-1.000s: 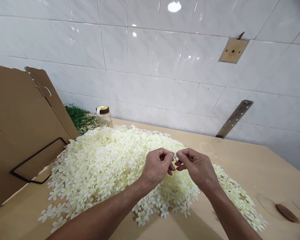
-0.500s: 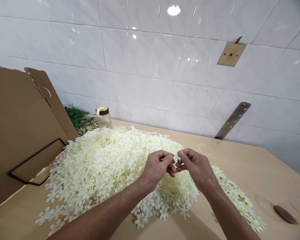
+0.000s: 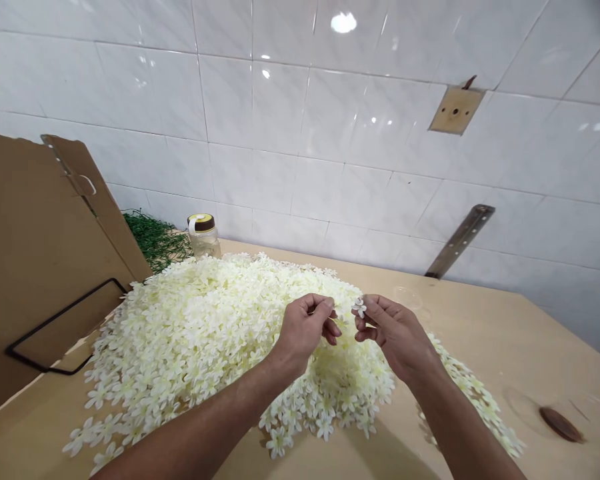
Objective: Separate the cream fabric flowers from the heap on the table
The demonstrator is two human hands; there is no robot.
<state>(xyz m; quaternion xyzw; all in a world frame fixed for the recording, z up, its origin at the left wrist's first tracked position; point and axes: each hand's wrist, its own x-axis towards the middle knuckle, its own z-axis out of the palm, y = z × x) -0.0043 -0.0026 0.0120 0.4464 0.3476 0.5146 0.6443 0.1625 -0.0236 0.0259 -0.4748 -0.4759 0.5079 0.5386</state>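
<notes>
- The right hand (image 3: 397, 337) is pinching a small white flower (image 3: 359, 307) between thumb and forefinger, its petals showing clear of the fingertips.
- The left hand (image 3: 303, 330) is hovering just beside it, thumb and forefinger drawn close together; from where I'm standing I can't tell whether anything is caught between them.
- The two hands are facing each other without touching, and both are hanging above the right part of the flower pile (image 3: 205, 320).
- As for progress, this one flower is sitting apart from the rest, in the right hand's fingers alone.
- Far more is remaining, I'd judge: the flower pile is spreading loose and deep over the table (image 3: 500, 327), with a few blossoms straying at its near edge.
- A smaller strip of flowers (image 3: 473, 387) is lying beyond the right forearm; whether those are finished or waiting, I can't say.
- Behind the pile a lidded bottle (image 3: 205, 240) is standing upright near some green sprigs (image 3: 155, 237), and a cardboard panel (image 3: 40, 213) is rising at the left. Neither hand is touching any of these.
</notes>
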